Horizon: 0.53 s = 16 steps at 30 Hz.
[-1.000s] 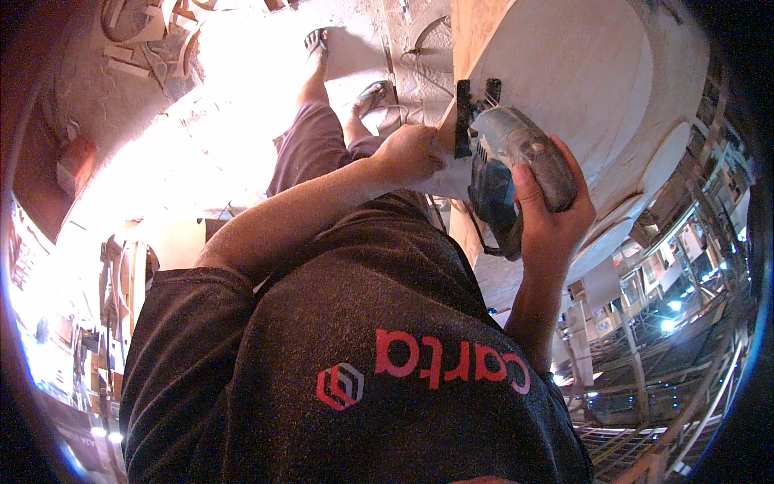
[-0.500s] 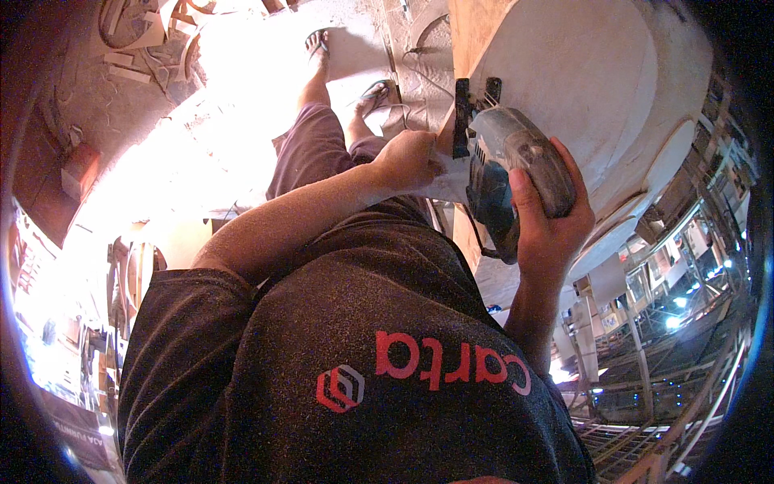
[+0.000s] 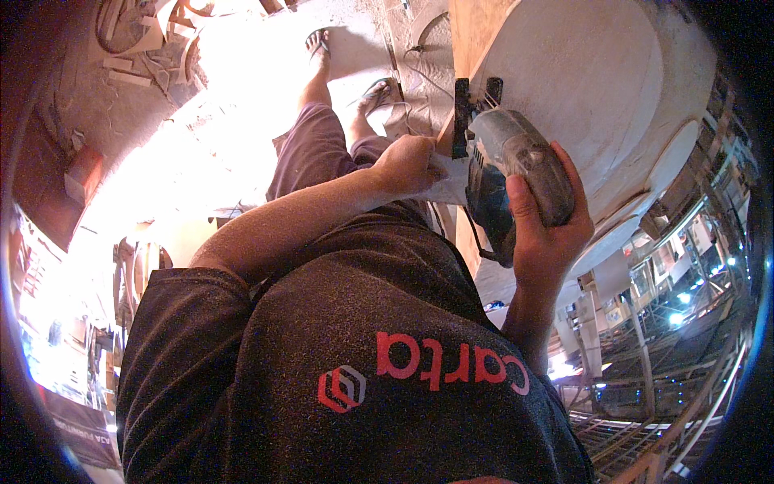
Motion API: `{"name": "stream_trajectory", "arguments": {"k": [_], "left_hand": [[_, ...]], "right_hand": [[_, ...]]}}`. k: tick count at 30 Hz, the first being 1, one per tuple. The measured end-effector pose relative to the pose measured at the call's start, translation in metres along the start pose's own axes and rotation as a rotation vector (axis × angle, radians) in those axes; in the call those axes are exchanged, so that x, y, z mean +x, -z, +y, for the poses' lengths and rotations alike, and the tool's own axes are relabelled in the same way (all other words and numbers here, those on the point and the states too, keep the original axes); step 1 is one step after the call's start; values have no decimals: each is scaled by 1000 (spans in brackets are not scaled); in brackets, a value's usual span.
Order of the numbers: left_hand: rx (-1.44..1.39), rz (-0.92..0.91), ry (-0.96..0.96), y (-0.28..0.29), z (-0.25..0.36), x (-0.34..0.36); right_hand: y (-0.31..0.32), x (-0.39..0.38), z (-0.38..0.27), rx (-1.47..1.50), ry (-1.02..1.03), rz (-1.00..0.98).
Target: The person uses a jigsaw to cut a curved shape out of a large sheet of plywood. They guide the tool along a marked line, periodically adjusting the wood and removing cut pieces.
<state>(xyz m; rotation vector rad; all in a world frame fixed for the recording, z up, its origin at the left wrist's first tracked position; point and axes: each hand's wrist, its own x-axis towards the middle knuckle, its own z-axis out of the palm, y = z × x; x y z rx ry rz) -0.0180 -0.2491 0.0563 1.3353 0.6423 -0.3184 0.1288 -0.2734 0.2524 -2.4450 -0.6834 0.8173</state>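
Note:
My right hand [image 3: 556,222] is wrapped round the body of a dusty grey and black jigsaw [image 3: 524,145]. The jigsaw's dark forked base plate [image 3: 462,121] rests on a pale, dust-covered board [image 3: 580,73] with a curved outline. Just left of the tool, my left hand [image 3: 407,165] is closed at the board's near left edge, the fingers curled and partly hidden. Where the blade meets the board cannot be made out clearly.
A power cord [image 3: 427,77] runs down toward the floor near my sandalled feet [image 3: 375,97]. Curved wood offcuts [image 3: 129,73] litter the floor at the far left. To the right are further pale rounded panels [image 3: 673,153] and wooden framing [image 3: 641,347].
The jigsaw and my right hand have shifted very slightly. My left hand stays at the board's edge.

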Motion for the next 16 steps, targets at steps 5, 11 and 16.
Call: {"name": "stream_trajectory", "arguments": {"k": [5,11,16], "left_hand": [[-14,11,-27,-3,-2,-2],[-17,-11,-8,-4,-6,0],[-28,-51,3,7,5,-1]], "right_hand": [[1,-1,-4,38,-82,4],[-2,0,-6,-27,-26,27],[-5,1,-11,12,-81,46]]}}
